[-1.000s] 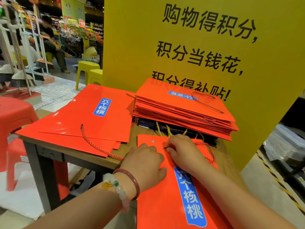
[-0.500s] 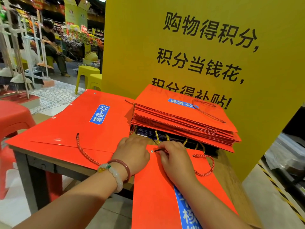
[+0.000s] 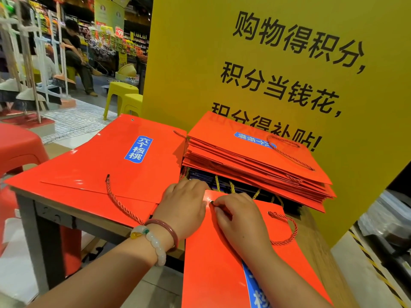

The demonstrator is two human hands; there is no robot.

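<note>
Flat glossy orange paper bag (image 3: 222,263) with a blue label lies face up on the near right part of the wooden table (image 3: 315,245), bottom end hanging over the near edge.

Twisted red rope handle (image 3: 293,230): one end seated at the bag's top right, loop lying on the bag's right side.

Right hand (image 3: 238,218): thumb and forefinger pinch the handle's dark tip at the bag's top edge, left of centre. Can't tell if the tip is in the hole, fingers cover it.

Left hand (image 3: 184,203): knuckles up, fingers curled over the bag's top left corner, holding it down. Red bangle and pale bead bracelet (image 3: 155,238) on that wrist.

Just behind the bag: dark blue bags with yellow cords (image 3: 222,183), under a tall stack of the same orange bags (image 3: 255,161), rope handle on the top one.

Left half of table: loose orange bags (image 3: 100,165) spread flat, one with a red cord (image 3: 120,203) trailing toward the near edge.

Behind the table: yellow sign board (image 3: 200,63) with black Chinese characters.

Far left: red plastic stool (image 3: 20,147). Further back, two yellow plastic stools (image 3: 122,90), brooms on a white rack (image 3: 42,63), seated person (image 3: 75,56).
</note>
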